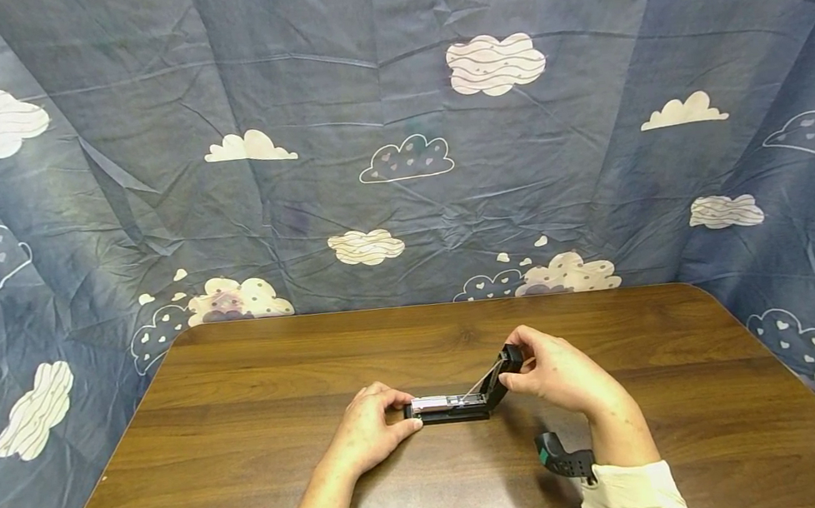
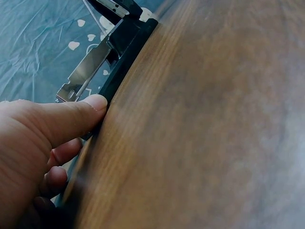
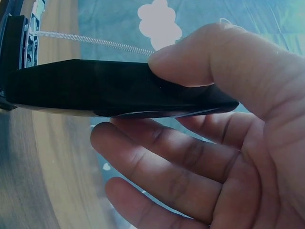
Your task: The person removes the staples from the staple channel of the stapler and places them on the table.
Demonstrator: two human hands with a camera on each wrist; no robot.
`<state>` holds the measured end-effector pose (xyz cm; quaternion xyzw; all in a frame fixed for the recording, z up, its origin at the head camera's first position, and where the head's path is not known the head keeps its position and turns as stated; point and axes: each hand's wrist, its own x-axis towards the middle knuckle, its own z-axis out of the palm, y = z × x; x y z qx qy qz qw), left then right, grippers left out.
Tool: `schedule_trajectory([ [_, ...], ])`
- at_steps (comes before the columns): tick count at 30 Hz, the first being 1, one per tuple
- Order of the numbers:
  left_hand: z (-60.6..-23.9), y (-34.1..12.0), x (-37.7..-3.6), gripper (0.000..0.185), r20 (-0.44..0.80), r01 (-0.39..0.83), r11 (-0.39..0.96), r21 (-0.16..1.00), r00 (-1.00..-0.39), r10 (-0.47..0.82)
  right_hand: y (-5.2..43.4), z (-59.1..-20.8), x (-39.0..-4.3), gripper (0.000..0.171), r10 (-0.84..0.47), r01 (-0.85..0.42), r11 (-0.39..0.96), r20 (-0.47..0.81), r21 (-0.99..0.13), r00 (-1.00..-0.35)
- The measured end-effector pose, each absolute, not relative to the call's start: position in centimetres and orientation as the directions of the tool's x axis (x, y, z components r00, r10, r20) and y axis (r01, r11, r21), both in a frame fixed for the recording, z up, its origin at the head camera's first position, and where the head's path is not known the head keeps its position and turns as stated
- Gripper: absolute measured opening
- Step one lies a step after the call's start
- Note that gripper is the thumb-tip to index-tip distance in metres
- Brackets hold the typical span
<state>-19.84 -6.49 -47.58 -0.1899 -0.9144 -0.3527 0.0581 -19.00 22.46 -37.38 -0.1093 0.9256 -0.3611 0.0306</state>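
The head camera looks down and forward from above the near edge of the brown table (image 1: 242,390), with the blue cloud cloth (image 1: 392,121) behind it. The left wrist camera sits very close to the table, just left of the black stapler (image 2: 125,45). The right wrist camera is very close on the stapler's right side. All three views show the stapler.

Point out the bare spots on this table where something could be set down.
The table lies bare left of the left hand, along the far edge by the cloud backdrop, and right of the right hand. The middle is crowded: both hands hold the opened stapler there.
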Motion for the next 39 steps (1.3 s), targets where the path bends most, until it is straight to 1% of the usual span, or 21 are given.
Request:
schedule_trajectory([
  [7, -47.6, -6.5, -19.9, 0.029, 0.239, 0.39, 0.68, 0.621, -0.92, 0.31, 23.0, -37.3, -18.9, 0.027, -0.206, -0.202, 0.788, 0.06, -0.581, -0.977],
  [17, -47.5, -6.5, -19.9, 0.03, 0.249, 0.395, 0.678, 0.62, -0.919, 0.307, 23.5, -37.2, -18.9, 0.027, -0.217, -0.214, 0.801, 0.062, -0.559, -0.974],
  [22, -47.5, -6.5, -19.8, 0.03, 0.246, 0.396, 0.677, 0.621, -0.918, 0.311, 24.1, -37.3, -18.7, 0.028, -0.199, -0.187, 0.829, 0.035, -0.527, -0.979],
  [31, -47.6, -6.4, -19.9, 0.03, 0.26, 0.408, 0.676, 0.613, -0.913, 0.315, 24.6, -37.4, -18.7, 0.028, -0.195, -0.172, 0.838, 0.01, -0.518, -0.981],
  [39, -47.7, -6.4, -19.8, 0.03, 0.256, 0.404, 0.676, 0.617, -0.915, 0.312, 25.3, -38.1, -19.0, 0.027, -0.165, -0.107, 0.886, -0.092, -0.452, -0.982],
])
